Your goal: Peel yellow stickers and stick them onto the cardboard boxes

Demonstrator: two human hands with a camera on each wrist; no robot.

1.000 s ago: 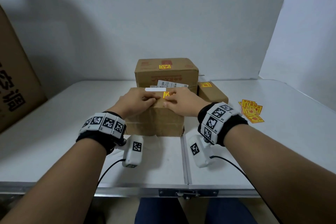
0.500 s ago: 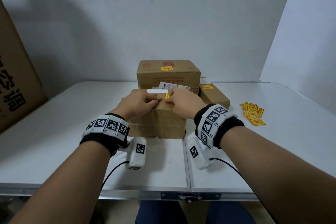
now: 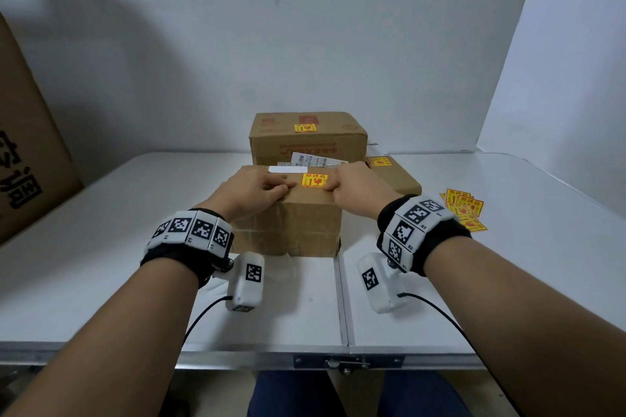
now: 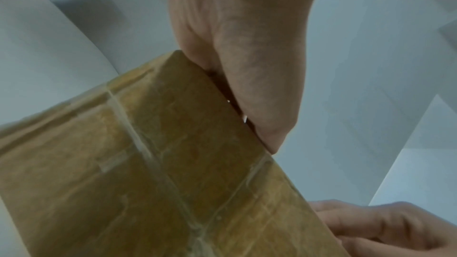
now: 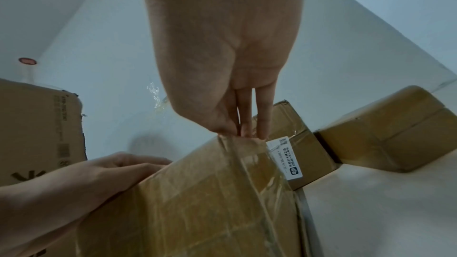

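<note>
Three cardboard boxes stand on the white tabletop, and on the nearest box we see a yellow sticker with red print lying flat on its top face, toward the far edge. Our left hand rests on that top with fingers curled, just left of the sticker, while our right hand presses its bent fingertips beside the sticker's right edge (neither hand grasps anything). A taller box behind and a low box at the right each carry a yellow sticker as well. Loose stickers lie in a pile near the tabletop's right edge. Pale walls close the room, and a large carton leans at the left, cut off by the frame. Print on the stickers is too small to read.
</note>
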